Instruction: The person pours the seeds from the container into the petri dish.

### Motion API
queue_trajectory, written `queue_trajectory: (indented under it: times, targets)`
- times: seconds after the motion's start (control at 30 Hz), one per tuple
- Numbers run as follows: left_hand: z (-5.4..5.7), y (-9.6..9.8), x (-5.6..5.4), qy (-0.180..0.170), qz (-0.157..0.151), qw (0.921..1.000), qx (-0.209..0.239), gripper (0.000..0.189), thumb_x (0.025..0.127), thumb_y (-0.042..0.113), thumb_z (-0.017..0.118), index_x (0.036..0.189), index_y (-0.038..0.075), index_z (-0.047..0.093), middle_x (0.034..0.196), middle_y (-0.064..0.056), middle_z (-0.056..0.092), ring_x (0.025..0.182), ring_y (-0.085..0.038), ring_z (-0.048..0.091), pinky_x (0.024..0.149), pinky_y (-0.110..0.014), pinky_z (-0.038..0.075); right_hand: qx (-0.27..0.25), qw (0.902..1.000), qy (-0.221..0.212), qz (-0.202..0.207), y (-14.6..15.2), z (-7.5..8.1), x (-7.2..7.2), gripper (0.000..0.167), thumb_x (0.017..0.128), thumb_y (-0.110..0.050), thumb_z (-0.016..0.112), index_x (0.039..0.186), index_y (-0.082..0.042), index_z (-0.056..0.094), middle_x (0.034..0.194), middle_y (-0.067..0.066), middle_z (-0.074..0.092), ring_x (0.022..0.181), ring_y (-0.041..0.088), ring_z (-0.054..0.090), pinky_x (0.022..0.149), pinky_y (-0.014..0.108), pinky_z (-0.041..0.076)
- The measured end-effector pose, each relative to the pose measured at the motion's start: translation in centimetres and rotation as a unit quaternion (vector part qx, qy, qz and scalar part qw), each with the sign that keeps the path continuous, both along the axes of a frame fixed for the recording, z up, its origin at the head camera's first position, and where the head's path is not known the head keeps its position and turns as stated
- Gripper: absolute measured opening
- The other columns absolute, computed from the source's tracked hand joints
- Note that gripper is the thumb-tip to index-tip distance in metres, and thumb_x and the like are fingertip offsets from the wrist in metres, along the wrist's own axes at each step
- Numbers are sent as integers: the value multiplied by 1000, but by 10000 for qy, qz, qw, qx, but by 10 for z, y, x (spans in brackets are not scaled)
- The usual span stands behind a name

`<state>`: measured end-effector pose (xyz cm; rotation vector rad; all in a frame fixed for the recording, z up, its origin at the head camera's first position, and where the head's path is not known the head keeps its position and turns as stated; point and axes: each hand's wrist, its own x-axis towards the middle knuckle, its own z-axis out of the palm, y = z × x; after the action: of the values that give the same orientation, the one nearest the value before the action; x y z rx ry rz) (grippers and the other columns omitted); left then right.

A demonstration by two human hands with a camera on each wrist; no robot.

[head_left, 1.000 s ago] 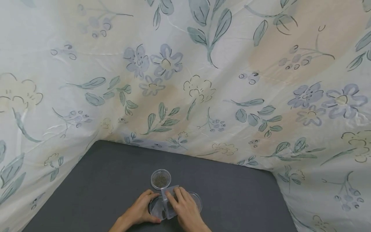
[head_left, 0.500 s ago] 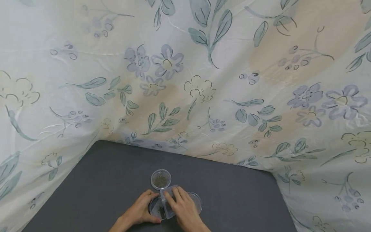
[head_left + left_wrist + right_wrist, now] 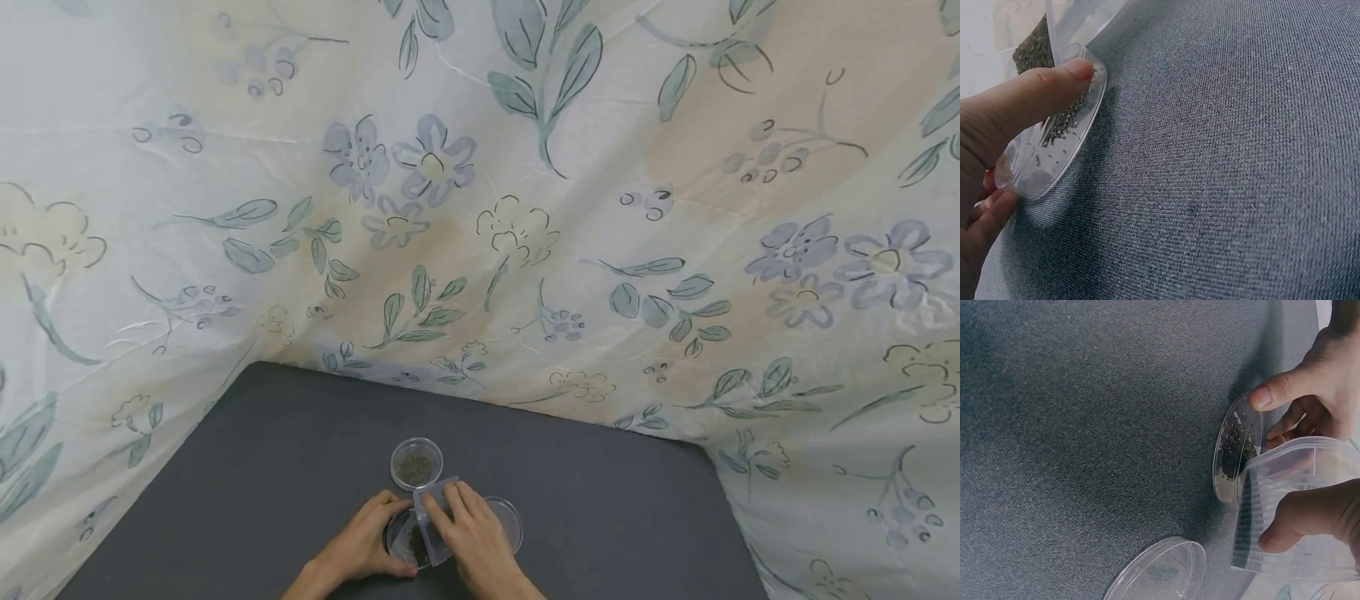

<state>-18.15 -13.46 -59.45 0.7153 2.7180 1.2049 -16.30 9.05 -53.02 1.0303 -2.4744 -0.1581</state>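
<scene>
My left hand (image 3: pixel 366 540) holds a clear petri dish (image 3: pixel 1221 478) by its rim, thumb on one side and fingers on the other. Dark granules (image 3: pixel 1235 449), like small seeds, lie in a heap in that dish. With my right hand (image 3: pixel 486 533) I grip a clear ribbed plastic container (image 3: pixel 1300 465), tipped so its edge is at the dish. In the left wrist view, dark granules (image 3: pixel 1035 51) also show behind the container's clear wall. The right hand's fingers are partly hidden by the container in the right wrist view.
A second petri dish (image 3: pixel 393 468) with brownish granules stands just behind the hands. Beside the right hand lies another clear round dish or lid (image 3: pixel 513 523). The dark cloth-covered table (image 3: pixel 600 517) meets a floral curtain (image 3: pixel 517 317) at its back and sides.
The dark heap in the held dish has grown. The ribbed container has tilted a little further and shifted slightly left; the left hand stays in place.
</scene>
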Motion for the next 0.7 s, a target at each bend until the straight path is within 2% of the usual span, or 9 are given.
queue_trajectory:
  times: [0.27,0.7]
  targets:
    - [0,0,0,65,-3,10000,14,96,64,49,95,131,-11,61,110,-1,59,97,-13,57,84,-29,53,14,9999,137,41,-1,0,-1,83,64,-13,95,138,-24,61,127,4,63,118,20,62,100,31,54]
    - [2,0,1,-103,-28,9999,8,97,64,46,95,133,-13,59,110,-1,59,96,-13,57,84,-28,54,-40,9997,231,50,-4,0,-1,81,63,-14,96,137,-25,63,127,4,64,116,19,62,101,30,53]
